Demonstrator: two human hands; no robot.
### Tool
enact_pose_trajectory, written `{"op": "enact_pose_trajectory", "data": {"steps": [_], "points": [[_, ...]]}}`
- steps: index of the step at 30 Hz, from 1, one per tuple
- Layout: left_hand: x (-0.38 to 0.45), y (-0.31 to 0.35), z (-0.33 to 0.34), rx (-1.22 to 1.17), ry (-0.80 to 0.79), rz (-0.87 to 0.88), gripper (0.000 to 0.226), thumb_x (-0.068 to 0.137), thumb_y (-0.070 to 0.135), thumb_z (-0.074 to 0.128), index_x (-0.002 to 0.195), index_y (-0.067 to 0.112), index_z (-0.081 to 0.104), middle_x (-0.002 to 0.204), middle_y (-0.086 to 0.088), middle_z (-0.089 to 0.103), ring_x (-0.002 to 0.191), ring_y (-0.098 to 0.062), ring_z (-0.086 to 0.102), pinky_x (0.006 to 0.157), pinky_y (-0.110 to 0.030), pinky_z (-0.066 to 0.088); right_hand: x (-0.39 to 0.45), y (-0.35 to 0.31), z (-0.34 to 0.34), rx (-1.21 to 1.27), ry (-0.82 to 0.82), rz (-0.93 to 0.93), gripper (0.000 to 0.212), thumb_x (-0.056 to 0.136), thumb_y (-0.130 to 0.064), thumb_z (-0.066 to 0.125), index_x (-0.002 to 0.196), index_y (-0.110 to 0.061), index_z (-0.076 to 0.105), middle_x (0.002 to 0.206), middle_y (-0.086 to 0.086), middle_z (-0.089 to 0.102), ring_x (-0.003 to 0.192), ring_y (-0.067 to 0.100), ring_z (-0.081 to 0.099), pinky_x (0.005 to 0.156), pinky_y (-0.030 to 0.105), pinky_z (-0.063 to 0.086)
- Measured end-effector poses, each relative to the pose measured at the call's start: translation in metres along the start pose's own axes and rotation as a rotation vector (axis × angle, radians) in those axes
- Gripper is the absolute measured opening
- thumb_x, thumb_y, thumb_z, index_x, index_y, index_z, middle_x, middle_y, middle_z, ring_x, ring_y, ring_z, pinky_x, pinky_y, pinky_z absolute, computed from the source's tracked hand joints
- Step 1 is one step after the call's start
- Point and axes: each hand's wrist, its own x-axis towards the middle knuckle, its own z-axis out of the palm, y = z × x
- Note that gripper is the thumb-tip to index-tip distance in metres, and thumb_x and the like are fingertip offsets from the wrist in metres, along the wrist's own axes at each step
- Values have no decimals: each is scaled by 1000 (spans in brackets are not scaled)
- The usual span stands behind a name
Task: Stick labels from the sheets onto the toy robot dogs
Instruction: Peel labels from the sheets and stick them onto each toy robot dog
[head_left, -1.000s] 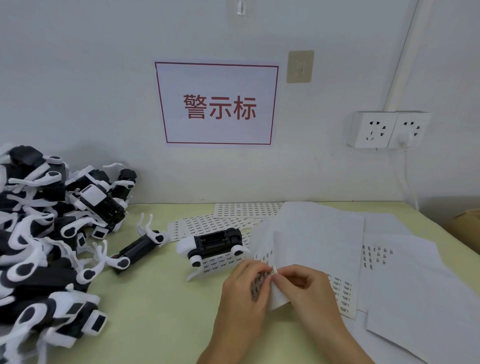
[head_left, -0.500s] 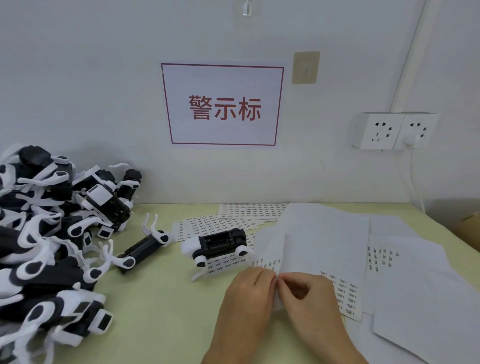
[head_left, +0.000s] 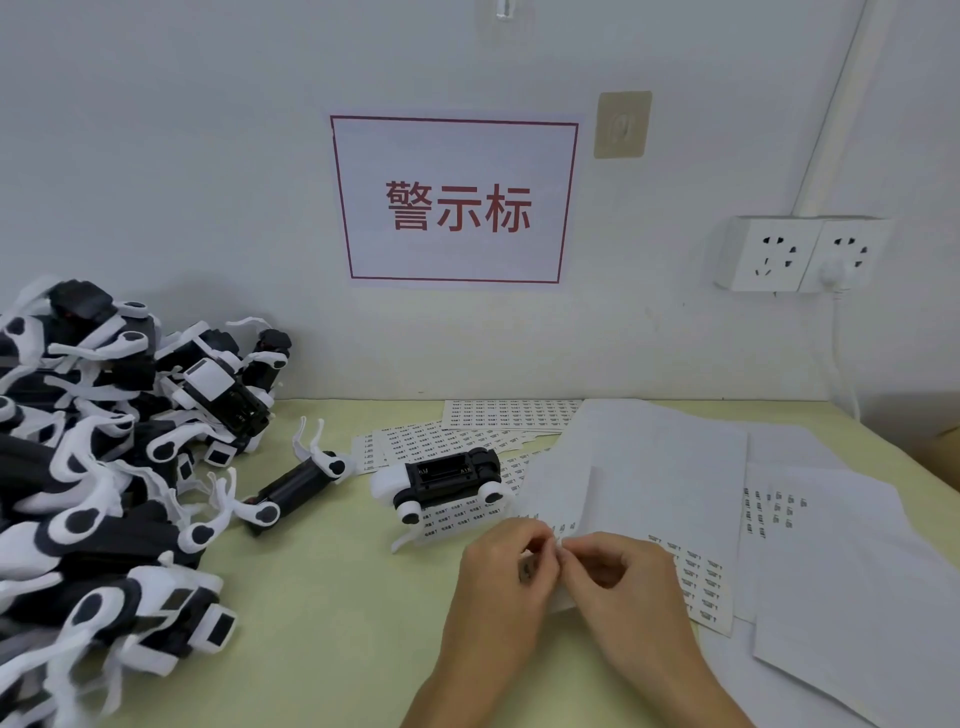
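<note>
Head view: low in the centre of the frame, the left hand (head_left: 501, 577) and right hand (head_left: 626, 584) meet fingertip to fingertip at the edge of a label sheet (head_left: 649, 499). Both sets of fingers are curled and pinched together on that edge, apparently working a label loose; the label itself is too small to make out.

The likely trouble is in the peel. A small label could curl back onto itself or cling to a fingertip, and the loose sheet could lift with the pull, since nothing else weighs it down.

The toy dog (head_left: 444, 480) waiting for its label lies on its back just above and left of the hands, resting partly on other label sheets (head_left: 441, 441), so a sideways tug on the paper could shift it.

A heap of dogs (head_left: 104, 467) fills the left of the frame, its legs sticking out. Bare tabletop (head_left: 322, 597) between heap and hands gives room; blank sheets (head_left: 857, 571) crowd the right, near the table's edge.
</note>
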Motion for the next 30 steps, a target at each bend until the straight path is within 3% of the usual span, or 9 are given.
{"op": "enact_pose_trajectory", "data": {"steps": [8, 14, 21, 25, 28, 30], "points": [[4, -3, -5, -89, -31, -16, 10, 90, 6, 68, 86, 13, 74, 83, 9, 69, 83, -6, 63, 72, -21, 50, 1, 3, -1, -88, 12, -52, 29, 87, -5, 70, 78, -32, 78, 75, -18, 74, 73, -1, 69, 67, 8, 49], [4, -3, -2, -178, 53, -112, 19, 88, 2, 69, 79, 17, 73, 78, 13, 69, 79, -9, 66, 71, -23, 52, 1, 0, 0, -86, 41, -78, 53, 83, -2, 73, 61, -49, 69, 70, -19, 72, 67, -2, 67, 62, 4, 45], [7, -7, -4, -245, 226, -215, 26, 91, 5, 67, 81, 28, 72, 79, 12, 70, 74, -10, 64, 64, -18, 49, 5, 2, -10, -94, 93, 45, 37, 84, -5, 72, 66, -37, 71, 72, -23, 72, 68, -5, 67, 62, 5, 47], [9, -9, -9, -478, 243, -357, 20, 95, 5, 62, 84, 18, 73, 70, -3, 70, 58, -9, 59, 57, -20, 48, 12, 8, -27, -174, 153, 195, 35, 88, -9, 65, 63, -33, 70, 67, -32, 67, 72, -14, 63, 56, 3, 43], [9, -7, -9, -584, 211, -403, 16, 94, -1, 61, 91, 10, 72, 76, -7, 74, 63, -12, 65, 58, -20, 50, 12, 14, -32, -276, 224, 240, 29, 90, -11, 60, 66, -23, 70, 68, -17, 71, 72, 0, 66, 60, 14, 52], [9, -6, -8, -605, 187, -414, 15, 92, -3, 63, 94, 9, 71, 82, -7, 76, 70, -14, 70, 61, -20, 52, 11, 15, -29, -473, 285, 212, 16, 91, -16, 58, 89, -15, 74, 94, -6, 70, 90, 15, 62, 77, 32, 52]]}}
